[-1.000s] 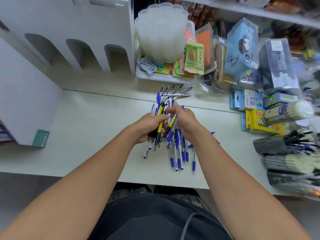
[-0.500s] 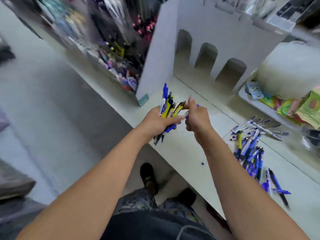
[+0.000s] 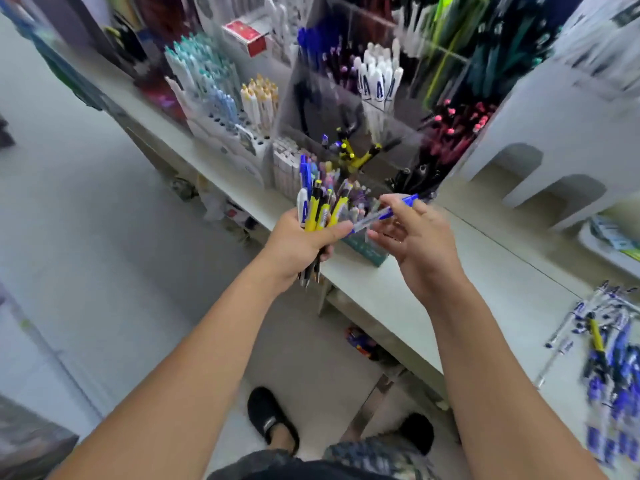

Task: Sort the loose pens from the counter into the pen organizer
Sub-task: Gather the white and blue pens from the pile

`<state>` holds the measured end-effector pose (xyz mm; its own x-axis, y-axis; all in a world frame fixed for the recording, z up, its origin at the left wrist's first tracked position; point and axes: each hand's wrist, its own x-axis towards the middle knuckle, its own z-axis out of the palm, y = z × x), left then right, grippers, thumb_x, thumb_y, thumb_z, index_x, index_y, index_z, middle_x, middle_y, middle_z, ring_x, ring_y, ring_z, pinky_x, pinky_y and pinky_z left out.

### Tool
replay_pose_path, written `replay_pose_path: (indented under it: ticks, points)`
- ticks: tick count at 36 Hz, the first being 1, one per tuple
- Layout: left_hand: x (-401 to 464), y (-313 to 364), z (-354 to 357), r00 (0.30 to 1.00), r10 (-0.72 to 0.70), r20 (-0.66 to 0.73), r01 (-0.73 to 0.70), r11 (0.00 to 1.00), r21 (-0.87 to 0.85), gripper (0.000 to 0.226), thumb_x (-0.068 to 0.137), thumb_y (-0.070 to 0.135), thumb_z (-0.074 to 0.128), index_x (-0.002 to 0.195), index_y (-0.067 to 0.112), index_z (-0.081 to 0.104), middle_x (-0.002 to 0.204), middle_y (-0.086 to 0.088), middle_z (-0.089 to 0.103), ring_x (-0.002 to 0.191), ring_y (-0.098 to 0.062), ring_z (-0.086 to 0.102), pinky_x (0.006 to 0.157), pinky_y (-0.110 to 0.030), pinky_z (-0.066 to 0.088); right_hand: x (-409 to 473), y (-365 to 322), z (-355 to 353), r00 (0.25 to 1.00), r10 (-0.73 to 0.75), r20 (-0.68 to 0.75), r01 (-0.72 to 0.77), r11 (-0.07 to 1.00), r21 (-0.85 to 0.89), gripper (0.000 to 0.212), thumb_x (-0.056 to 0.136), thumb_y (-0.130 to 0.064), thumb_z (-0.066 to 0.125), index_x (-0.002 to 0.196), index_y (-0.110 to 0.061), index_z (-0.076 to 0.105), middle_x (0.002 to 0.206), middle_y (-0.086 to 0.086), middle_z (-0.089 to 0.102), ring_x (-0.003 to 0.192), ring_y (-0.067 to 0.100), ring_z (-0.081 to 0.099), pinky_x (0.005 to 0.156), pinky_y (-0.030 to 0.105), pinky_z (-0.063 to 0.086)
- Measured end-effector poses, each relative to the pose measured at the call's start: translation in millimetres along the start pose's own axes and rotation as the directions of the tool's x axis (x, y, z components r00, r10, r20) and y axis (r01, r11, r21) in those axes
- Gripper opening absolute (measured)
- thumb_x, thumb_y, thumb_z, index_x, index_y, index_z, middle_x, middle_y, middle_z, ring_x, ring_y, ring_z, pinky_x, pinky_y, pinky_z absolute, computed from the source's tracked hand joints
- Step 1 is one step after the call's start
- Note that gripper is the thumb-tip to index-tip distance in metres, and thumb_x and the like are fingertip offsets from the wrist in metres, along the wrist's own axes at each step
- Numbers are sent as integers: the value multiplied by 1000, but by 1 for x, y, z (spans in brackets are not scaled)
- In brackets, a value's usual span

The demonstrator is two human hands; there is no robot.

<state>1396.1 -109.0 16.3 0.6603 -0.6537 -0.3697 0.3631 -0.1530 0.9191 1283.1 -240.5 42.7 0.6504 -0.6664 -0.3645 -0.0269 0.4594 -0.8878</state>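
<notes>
Left hand (image 3: 298,240) grips a bundle of pens (image 3: 320,209); right hand (image 3: 412,237) pinches one blue pen (image 3: 384,213) before the pen organizer (image 3: 346,109). Many loose pens (image 3: 609,355) remain near the desk (image 3: 485,271) right edge.

A red and white box (image 3: 246,39) is seen high up at the back of the shelf. A white stand with arch-shaped holes (image 3: 554,147) is placed on the right. A small teal box (image 3: 367,250) is set at the front edge of the counter. Part of a white tray (image 3: 604,249) is seen at the far right edge. Two black slippers (image 3: 270,419) are worn on the pale floor (image 3: 86,237). Something small and blue and orange (image 3: 358,339) is left on the floor under the counter, too blurred to be made out.
</notes>
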Motion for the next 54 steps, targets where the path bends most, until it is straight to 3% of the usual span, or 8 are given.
replay_pose_path:
  ticks: [4, 10, 19, 33, 38, 41, 49, 54]
  points:
    - [26, 14, -45, 1000, 9, -1, -9, 999, 36, 17, 90, 11, 76, 85, 13, 60, 59, 4, 57, 49, -10, 49, 46, -23, 42, 7, 12, 42, 997, -12, -74, 10, 1000, -20, 11, 99, -14, 64, 100, -6, 71, 89, 9, 68, 80, 21, 64, 73, 27, 59]
    - [76, 38, -70, 1000, -23, 18, 23, 999, 32, 8, 92, 12, 74, 87, 9, 68, 70, 1, 72, 51, -9, 52, 49, -22, 44, 28, 0, 71, 970, -159, -186, 150, 987, -61, 9, 95, 0, 66, 103, -5, 67, 80, 8, 70, 73, 22, 70, 72, 27, 59]
    - [137, 61, -95, 996, -90, -8, 90, 993, 74, 9, 89, 10, 76, 89, 13, 68, 66, 3, 63, 52, -11, 54, 46, -21, 42, 87, -22, 91, 793, -465, -394, 428, 885, -182, 10, 95, -2, 67, 103, -8, 69, 86, 9, 74, 73, 18, 72, 74, 29, 60]
    - [214, 126, -109, 966, 29, 257, -70, 986, 154, 21, 95, 26, 71, 79, 18, 60, 65, 1, 56, 48, -12, 44, 46, -26, 39, 127, -38, 156, 653, -598, -466, 484, 802, -351, 6, 96, -3, 67, 101, -4, 70, 79, 0, 72, 69, 23, 72, 71, 33, 61]
    - [228, 141, -121, 957, 50, 287, -94, 985, 143, 26, 96, 25, 70, 73, 15, 63, 64, -2, 61, 48, -12, 48, 46, -25, 41, 139, -51, 180, 443, -757, -480, 492, 653, -576, 12, 96, -7, 68, 108, -5, 71, 90, 8, 73, 77, 19, 74, 74, 37, 62]
    - [237, 145, -127, 944, 33, 329, -88, 984, 154, 29, 96, 25, 70, 68, 18, 67, 66, -2, 66, 50, -13, 50, 47, -27, 41, 157, -60, 189, 378, -862, -337, 363, 473, -803, 18, 94, -15, 71, 110, -6, 73, 93, 2, 73, 78, 18, 73, 71, 41, 60]
    - [240, 151, -130, 888, -16, 460, -45, 992, 121, 15, 100, 11, 61, 85, 9, 65, 75, -4, 72, 48, -12, 48, 44, -23, 40, 199, -80, 207, 670, -726, -154, 119, 310, -943, 23, 84, -15, 80, 105, -14, 72, 83, -1, 71, 80, 18, 67, 76, 41, 56]
    - [239, 155, -136, 868, -66, 492, 50, 998, 46, 9, 99, 11, 62, 90, 10, 65, 75, -4, 70, 51, -11, 48, 45, -22, 40, 202, -78, 205, 682, -719, -134, -16, 168, -986, 24, 86, -27, 79, 108, -16, 77, 98, 2, 63, 97, 24, 56, 84, 35, 47]
